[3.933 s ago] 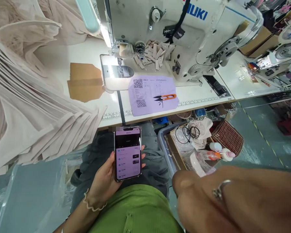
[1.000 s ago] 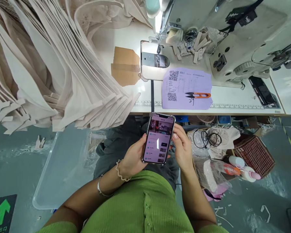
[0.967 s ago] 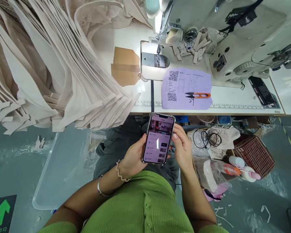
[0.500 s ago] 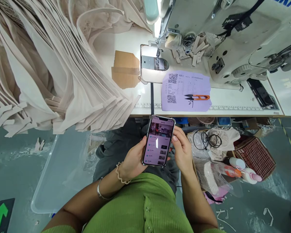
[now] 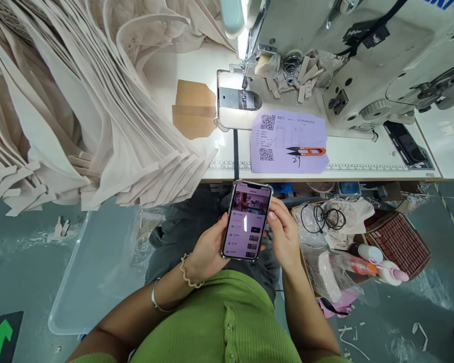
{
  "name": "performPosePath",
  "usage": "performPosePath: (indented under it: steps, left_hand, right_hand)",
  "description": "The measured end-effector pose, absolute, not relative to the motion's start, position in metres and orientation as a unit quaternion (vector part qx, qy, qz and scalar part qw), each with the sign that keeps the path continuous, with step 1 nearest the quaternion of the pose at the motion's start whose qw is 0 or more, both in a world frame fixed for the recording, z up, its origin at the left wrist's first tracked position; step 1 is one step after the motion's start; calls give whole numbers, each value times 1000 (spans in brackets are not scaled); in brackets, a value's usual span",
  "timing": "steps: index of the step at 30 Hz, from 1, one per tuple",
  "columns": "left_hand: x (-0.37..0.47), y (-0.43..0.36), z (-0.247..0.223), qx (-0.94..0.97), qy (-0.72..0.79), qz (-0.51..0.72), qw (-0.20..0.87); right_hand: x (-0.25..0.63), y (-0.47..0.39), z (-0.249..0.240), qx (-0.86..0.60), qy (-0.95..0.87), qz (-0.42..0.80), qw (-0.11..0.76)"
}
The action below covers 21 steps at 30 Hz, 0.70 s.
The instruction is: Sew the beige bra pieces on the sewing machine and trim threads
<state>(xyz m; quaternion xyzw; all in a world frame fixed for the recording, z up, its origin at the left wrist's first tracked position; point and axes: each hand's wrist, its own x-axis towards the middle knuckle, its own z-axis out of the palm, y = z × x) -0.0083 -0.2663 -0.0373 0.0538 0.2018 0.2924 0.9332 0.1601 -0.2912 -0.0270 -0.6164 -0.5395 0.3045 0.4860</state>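
Note:
A smartphone (image 5: 246,222) with a lit screen is held upright over my lap, just below the table's front edge. My left hand (image 5: 211,243) is closed around its left side, thumb along the edge. On the other side, my right hand (image 5: 284,232) grips the phone's right edge, with some fingertips hidden behind it. The screen shows a picture at the top and a list with small thumbnails below. Beyond the phone, orange thread snips (image 5: 306,151) lie on a purple printed sheet (image 5: 268,138) with QR codes.
A sewing machine (image 5: 348,96) stands on the white table, its needle area lit. Beige fabric pieces (image 5: 98,101) are heaped at left, beside brown cardboard (image 5: 194,109). A second phone-like black device (image 5: 406,143) lies at right. Below are a clear plastic bin (image 5: 98,272) and a woven basket (image 5: 397,244).
The head view has shifted very slightly, so the table items appear a little further left. Both hands keep the same hold on the smartphone.

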Motion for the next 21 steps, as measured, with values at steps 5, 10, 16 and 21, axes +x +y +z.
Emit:
performPosePath:
  steps: [5,10,16,21]
  left_hand:
    - [-8,-268,-40,53,209,291,932]
    - [-8,-268,-42,61,221,282,932]
    - [-8,-267,-39,66,221,281,932]
    - [-8,-267,-39,67,220,271,935]
  right_hand:
    - [161,-291,-28,-611,-547,304,485]
    - [162,-291,-29,-611,-549,306,481]
    - [163,-292,-28,-611,-553,300,480]
    - [163,-291,-27,-617,-557,296,470]
